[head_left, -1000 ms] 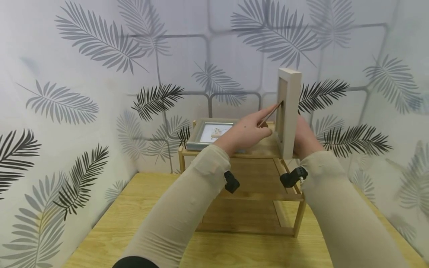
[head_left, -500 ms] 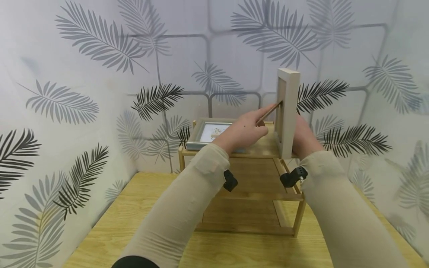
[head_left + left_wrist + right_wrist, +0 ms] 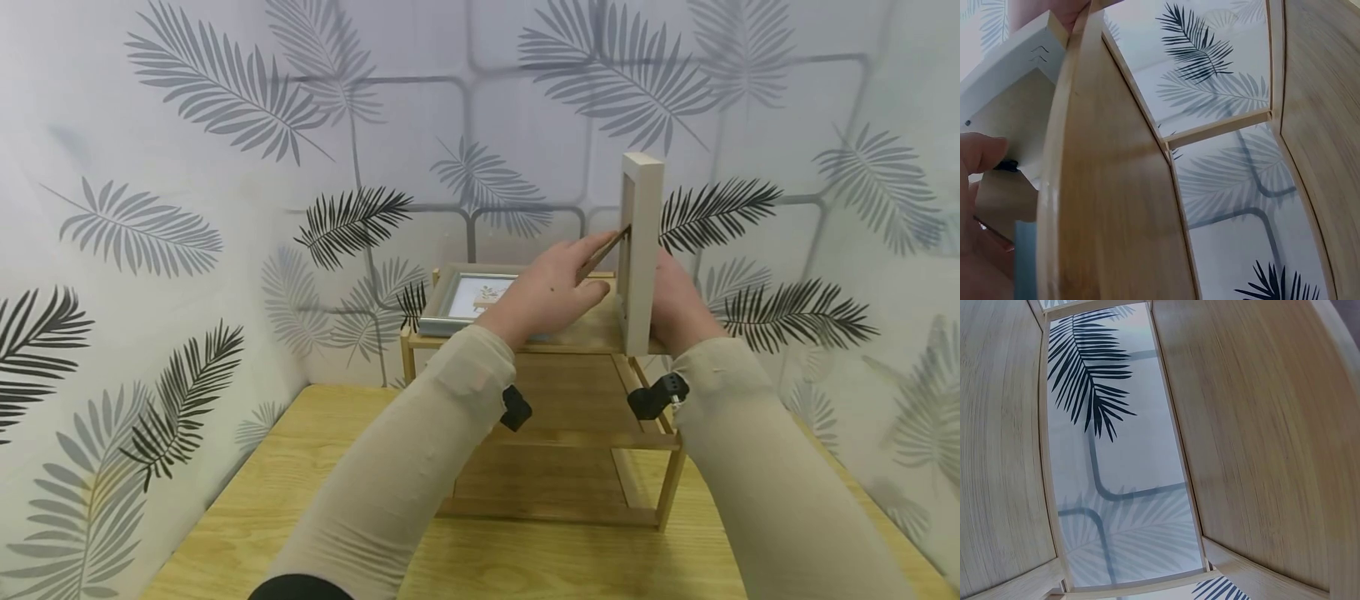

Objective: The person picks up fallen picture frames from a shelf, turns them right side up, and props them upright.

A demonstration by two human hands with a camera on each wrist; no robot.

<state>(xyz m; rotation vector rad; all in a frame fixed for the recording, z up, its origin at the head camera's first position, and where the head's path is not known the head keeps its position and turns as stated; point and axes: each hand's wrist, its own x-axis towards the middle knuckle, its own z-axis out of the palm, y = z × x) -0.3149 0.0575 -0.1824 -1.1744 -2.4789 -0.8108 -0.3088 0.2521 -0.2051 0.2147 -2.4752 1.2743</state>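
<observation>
A white picture frame (image 3: 643, 250) stands upright, nearly edge-on, on the top board of a wooden shelf rack (image 3: 577, 400). From its back juts a thin brown support leg (image 3: 602, 257). My left hand (image 3: 551, 292) pinches this leg, its thumb below; the left wrist view also shows the thumb beside the brown leg (image 3: 1004, 203). On the frame's far side, my right hand (image 3: 678, 300) holds it near the bottom, the fingertips hidden behind the frame. In the right wrist view only the rack's boards (image 3: 1241, 425) and the wall appear.
A silver picture frame (image 3: 442, 304) with a small plant picture lies flat on the rack's top left, partly behind my left hand. Beneath the rack is a light wood table (image 3: 300, 467). Behind it rises a leaf-patterned wall covering (image 3: 525, 125).
The white frame has shifted and turned slightly to the left, showing less of its back. My right hand has moved a little left with it. The left hand has barely moved.
</observation>
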